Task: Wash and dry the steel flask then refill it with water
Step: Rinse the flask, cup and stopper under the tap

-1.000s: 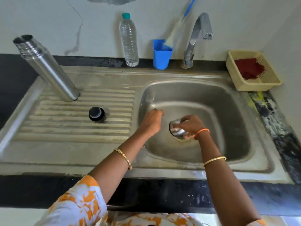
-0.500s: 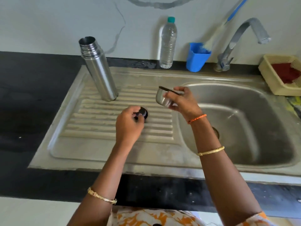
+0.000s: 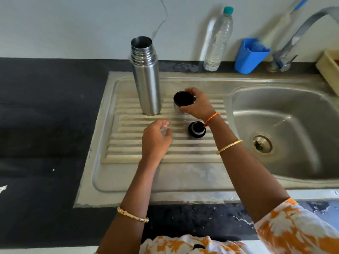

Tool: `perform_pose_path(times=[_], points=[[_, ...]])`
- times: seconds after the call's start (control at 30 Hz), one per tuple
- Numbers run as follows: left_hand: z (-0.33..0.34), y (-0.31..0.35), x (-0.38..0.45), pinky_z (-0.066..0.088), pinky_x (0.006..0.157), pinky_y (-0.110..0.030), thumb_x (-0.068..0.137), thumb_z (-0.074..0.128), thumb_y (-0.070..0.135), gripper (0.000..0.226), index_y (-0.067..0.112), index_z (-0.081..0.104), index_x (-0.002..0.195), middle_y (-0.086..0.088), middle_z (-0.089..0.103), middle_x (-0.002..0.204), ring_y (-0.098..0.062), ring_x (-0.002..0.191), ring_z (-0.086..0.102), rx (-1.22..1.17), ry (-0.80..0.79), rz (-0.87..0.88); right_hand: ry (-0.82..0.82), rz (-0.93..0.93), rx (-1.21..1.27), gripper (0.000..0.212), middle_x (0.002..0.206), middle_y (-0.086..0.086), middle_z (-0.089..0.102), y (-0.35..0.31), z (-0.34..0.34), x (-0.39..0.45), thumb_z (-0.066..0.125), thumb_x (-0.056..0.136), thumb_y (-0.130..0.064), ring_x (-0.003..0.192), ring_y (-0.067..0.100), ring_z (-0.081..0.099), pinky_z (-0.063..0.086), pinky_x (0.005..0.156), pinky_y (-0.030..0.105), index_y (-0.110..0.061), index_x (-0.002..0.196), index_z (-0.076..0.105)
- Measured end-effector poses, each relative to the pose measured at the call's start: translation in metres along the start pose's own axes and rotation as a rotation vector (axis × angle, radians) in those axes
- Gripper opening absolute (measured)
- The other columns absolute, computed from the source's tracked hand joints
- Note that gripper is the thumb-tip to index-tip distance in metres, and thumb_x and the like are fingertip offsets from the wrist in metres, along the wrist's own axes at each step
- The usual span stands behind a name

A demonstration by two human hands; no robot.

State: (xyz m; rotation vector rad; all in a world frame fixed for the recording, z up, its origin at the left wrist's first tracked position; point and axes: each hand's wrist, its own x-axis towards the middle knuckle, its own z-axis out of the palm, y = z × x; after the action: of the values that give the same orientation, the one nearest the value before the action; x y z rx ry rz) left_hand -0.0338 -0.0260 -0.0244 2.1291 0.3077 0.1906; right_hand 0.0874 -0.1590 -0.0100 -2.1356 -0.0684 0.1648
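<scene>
The steel flask [image 3: 146, 77] stands upright and uncapped at the back of the ribbed drainboard [image 3: 165, 158]. My right hand [image 3: 198, 104] grips the flask's steel cup lid [image 3: 182, 100], mouth up, just right of the flask and low over the drainboard. The black stopper [image 3: 196, 129] rests on the ribs under my right wrist. My left hand [image 3: 156, 140] hovers over the drainboard left of the stopper, fingers loosely curled and holding nothing.
The sink basin [image 3: 286, 136] with its drain lies to the right, with the tap [image 3: 300, 33] behind it. A plastic water bottle [image 3: 218, 39] and a blue brush holder [image 3: 251, 55] stand by the wall. A beige basket [image 3: 329, 70] sits far right. Black counter [image 3: 45, 116] spreads left.
My right hand carried the cup lid from the basin over to the drainboard beside the flask. My left hand touched the stopper, then drew back left off it.
</scene>
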Motion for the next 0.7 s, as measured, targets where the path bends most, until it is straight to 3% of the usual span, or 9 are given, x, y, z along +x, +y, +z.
perform_pose_path(times=[0.07, 0.17, 0.33, 0.43, 0.53, 0.7], points=[[-0.001, -0.004, 0.005, 0.05, 0.088, -0.025, 0.086, 0.063, 0.004, 0.022, 0.007, 0.068, 0.107, -0.005, 0.071, 0.104, -0.017, 0.096, 0.065, -0.016, -0.02, 0.018, 0.024, 0.01, -0.028, 0.069, 0.124, 0.014, 0.054, 0.0, 0.004, 0.003, 0.081, 0.065, -0.007, 0.101, 0.016, 0.053, 0.042, 0.088, 0.018, -0.006, 0.128, 0.052], [0.0, -0.009, 0.009, 0.043, 0.084, -0.014, 0.085, 0.063, 0.003, 0.019, 0.007, 0.069, 0.103, -0.004, 0.071, 0.102, -0.015, 0.095, 0.064, -0.042, -0.015, 0.043, 0.024, 0.023, -0.078, 0.071, 0.126, 0.014, 0.051, 0.002, 0.011, 0.005, 0.081, 0.065, -0.009, 0.11, 0.021, 0.053, 0.039, 0.09, 0.016, -0.008, 0.129, 0.051], [0.004, -0.01, 0.011, 0.039, 0.08, 0.0, 0.087, 0.063, 0.004, 0.017, 0.008, 0.069, 0.102, 0.0, 0.07, 0.101, -0.006, 0.093, 0.06, -0.079, -0.037, 0.074, 0.032, 0.045, -0.124, 0.073, 0.128, 0.011, 0.046, 0.005, 0.015, 0.004, 0.08, 0.068, -0.013, 0.109, 0.016, 0.049, 0.033, 0.087, 0.01, -0.011, 0.133, 0.048], [0.005, -0.013, 0.012, 0.039, 0.081, 0.0, 0.086, 0.063, 0.002, 0.016, 0.008, 0.069, 0.1, -0.001, 0.071, 0.099, -0.007, 0.091, 0.06, -0.082, -0.046, 0.091, 0.014, 0.051, -0.127, 0.08, 0.132, 0.012, 0.044, 0.0, 0.012, -0.001, 0.081, 0.07, -0.016, 0.118, 0.021, 0.049, 0.036, 0.093, 0.015, -0.012, 0.139, 0.039], [0.006, -0.014, 0.009, 0.041, 0.082, -0.004, 0.086, 0.064, 0.003, 0.017, 0.011, 0.07, 0.1, 0.003, 0.07, 0.099, -0.009, 0.093, 0.062, -0.088, -0.066, 0.078, -0.042, 0.117, -0.145, 0.093, 0.142, 0.015, 0.037, -0.006, 0.0, -0.013, 0.083, 0.071, -0.027, 0.128, 0.025, 0.042, 0.037, 0.106, 0.031, -0.014, 0.145, 0.027], [0.002, -0.015, 0.005, 0.043, 0.081, -0.008, 0.087, 0.064, 0.005, 0.017, 0.013, 0.069, 0.101, 0.008, 0.067, 0.097, -0.009, 0.093, 0.062, -0.104, -0.11, 0.046, -0.106, 0.171, -0.415, 0.08, 0.135, 0.011, 0.041, -0.009, -0.02, -0.057, 0.078, 0.071, -0.047, 0.122, 0.026, 0.045, 0.036, 0.098, 0.029, -0.013, 0.135, 0.042]])
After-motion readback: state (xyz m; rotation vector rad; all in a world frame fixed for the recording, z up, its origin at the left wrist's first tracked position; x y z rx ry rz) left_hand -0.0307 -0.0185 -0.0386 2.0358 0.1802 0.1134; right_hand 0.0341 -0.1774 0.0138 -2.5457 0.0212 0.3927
